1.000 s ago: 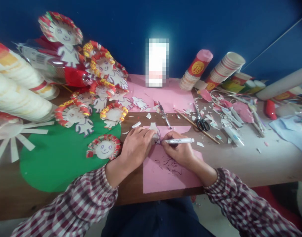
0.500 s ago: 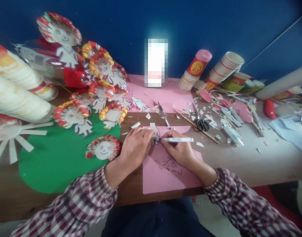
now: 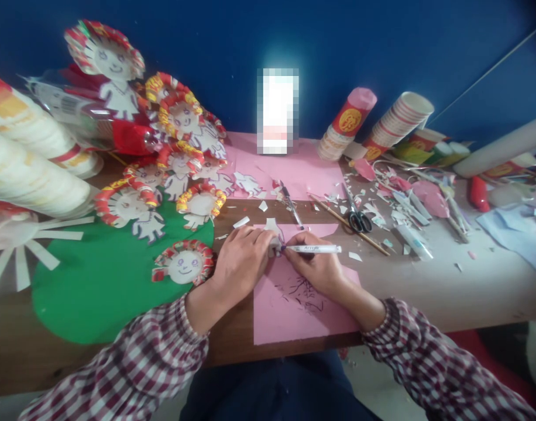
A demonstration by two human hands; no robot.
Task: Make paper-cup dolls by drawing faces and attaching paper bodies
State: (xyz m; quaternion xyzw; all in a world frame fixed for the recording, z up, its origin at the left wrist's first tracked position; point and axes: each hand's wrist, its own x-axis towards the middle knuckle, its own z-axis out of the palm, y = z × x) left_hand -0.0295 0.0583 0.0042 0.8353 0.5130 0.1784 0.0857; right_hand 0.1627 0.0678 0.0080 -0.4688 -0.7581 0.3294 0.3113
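A small white paper doll-body cutout lies on the pink paper, partly hidden under my fingers. My left hand holds it down from the left, fingers together. In my right hand is a white acrylic marker, its dark tip touching the cutout's right edge. Dark marker strokes cover part of the pink paper below my hands. Just left of my left hand, a paper doll head with a drawn smile and a red curled rim sits on a green sheet.
Several finished-looking paper dolls crowd the back left beside stacked paper cups. Black scissors, a pen and a thin wooden stick lie ahead among paper scraps. More cup stacks stand back right. A bright pixelated screen is at the wall.
The marker's tip has shifted very slightly along the cutout's edge, and the right hand with it. Otherwise the scene is the same.
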